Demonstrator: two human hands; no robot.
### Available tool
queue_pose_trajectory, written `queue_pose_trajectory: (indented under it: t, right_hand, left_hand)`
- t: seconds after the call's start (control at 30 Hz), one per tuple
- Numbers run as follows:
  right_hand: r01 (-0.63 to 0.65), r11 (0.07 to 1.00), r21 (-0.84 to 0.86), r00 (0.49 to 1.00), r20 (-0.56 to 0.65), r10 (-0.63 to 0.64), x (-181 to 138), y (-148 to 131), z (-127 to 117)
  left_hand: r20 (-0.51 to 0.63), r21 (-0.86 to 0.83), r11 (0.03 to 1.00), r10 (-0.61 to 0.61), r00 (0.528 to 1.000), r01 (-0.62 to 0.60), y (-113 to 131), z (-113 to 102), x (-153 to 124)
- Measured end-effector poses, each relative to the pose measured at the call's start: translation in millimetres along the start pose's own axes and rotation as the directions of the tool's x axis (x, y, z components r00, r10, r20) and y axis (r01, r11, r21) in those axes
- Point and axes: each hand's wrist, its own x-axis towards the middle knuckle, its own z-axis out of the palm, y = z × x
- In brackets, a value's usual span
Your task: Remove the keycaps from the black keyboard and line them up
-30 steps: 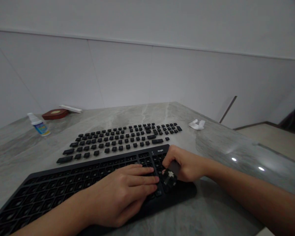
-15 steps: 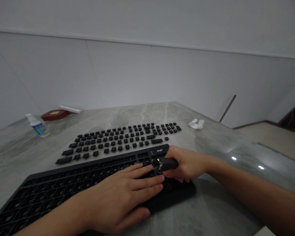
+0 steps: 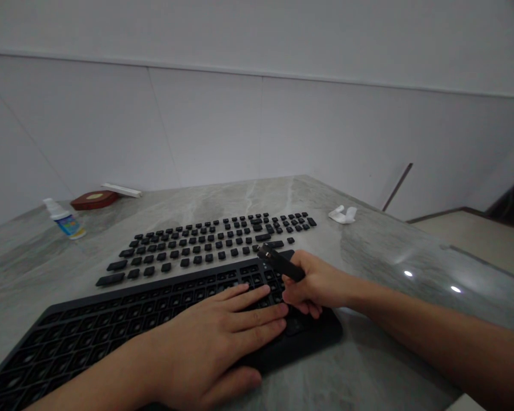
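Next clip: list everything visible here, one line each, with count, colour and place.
keyboard: one, black, keycaps off, near table edge under both hands
keycaps: many, black, laid in rows behind the keyboard
tool: one, dark, in right hand
bottle: one, white with blue label, far left
box: one, reddish-brown, far left by wall
white object: one, far right of keycaps
table: one, grey marble
left hand: flat on keyboard
right hand: gripping tool over keyboard's right end

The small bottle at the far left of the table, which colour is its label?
Blue, with a white cap; the small bottle shows in the head view.
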Motion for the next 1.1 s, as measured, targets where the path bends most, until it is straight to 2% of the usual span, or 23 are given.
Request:
queue_pose_trajectory:
  t: [0.2, 0.37, 0.47, 0.63, 0.8, 0.97, 1.03, 1.1]
  right_hand:
    - [0.172, 0.982, 0.076, 0.967, -0.204, -0.153, -1, 16, 13]
    - [0.294, 0.948, 0.122, 0.921, -0.302, -0.247, 1, 21, 13]
    - [0.310, 0.946, 0.099, 0.918, -0.289, -0.271, 3, 21, 12]
    - [0.314, 0.949, 0.031, 0.924, -0.241, -0.298, 3, 18, 11]
    - [0.316, 0.949, -0.001, 0.943, -0.110, -0.314, 3, 13, 4]
    - [0.380, 0.924, -0.038, 0.918, -0.107, -0.382, 3, 13, -4]
    - [0.422, 0.905, -0.046, 0.896, -0.132, -0.424, 1, 13, -8]
    - [0.471, 0.881, -0.050, 0.863, -0.178, -0.472, -2, 12, -13]
  left_hand:
    - [0.010, -0.017, 1.000, -0.009, 1.000, 0.009, 1, -2, 2]
    - [0.049, -0.003, 0.999, -0.048, 0.998, 0.048, 3, -4, 3]
    - [0.039, -0.003, 0.999, -0.047, 0.998, 0.047, 3, -3, 2]
    - [-0.055, -0.024, 1.000, -0.015, 0.998, 0.014, 1, -1, 1]
    - [-0.078, 0.027, 0.999, -0.030, 0.996, 0.033, 0, 3, 0]
    - [-0.243, 0.067, 0.998, 0.014, 0.970, 0.002, 0, 7, -2]
    - [-0.231, 0.110, 0.994, 0.032, 0.972, -0.006, -1, 5, -1]
    - [-0.172, 0.156, 0.988, 0.023, 0.985, 0.004, -2, 1, 0]
